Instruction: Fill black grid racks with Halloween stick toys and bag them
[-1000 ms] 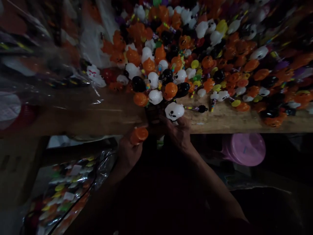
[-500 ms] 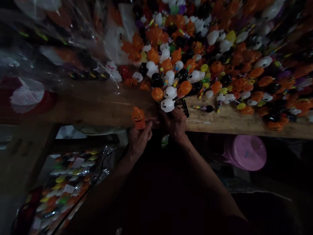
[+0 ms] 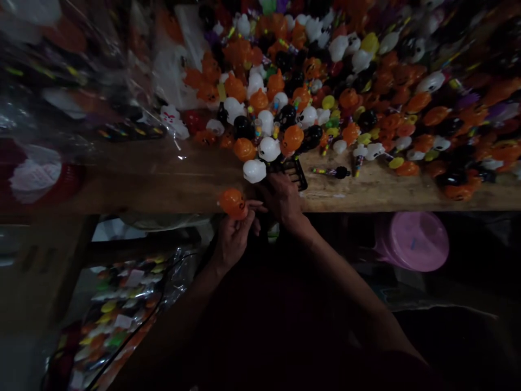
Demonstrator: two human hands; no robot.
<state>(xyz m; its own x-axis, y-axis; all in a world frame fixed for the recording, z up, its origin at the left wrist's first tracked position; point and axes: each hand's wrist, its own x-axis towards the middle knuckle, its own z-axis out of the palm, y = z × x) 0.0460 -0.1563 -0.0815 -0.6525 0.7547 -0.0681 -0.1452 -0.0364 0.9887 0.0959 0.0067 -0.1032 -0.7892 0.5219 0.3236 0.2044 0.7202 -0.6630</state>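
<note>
Left hand (image 3: 234, 239) pinches an orange pumpkin toy (image 3: 232, 202) at the wooden table (image 3: 163, 179) edge; right hand (image 3: 280, 198) grips a black rack (image 3: 293, 171), toy heap (image 3: 345, 92) crowding behind, pink tub (image 3: 411, 241) below.

Dim lighting throughout. Worn wooden desk (image 3: 163, 179) across the upper view. Pink plastic stool (image 3: 413, 241) beneath at right. Clear plastic bags (image 3: 118, 304) of packed goods below at left.
</note>
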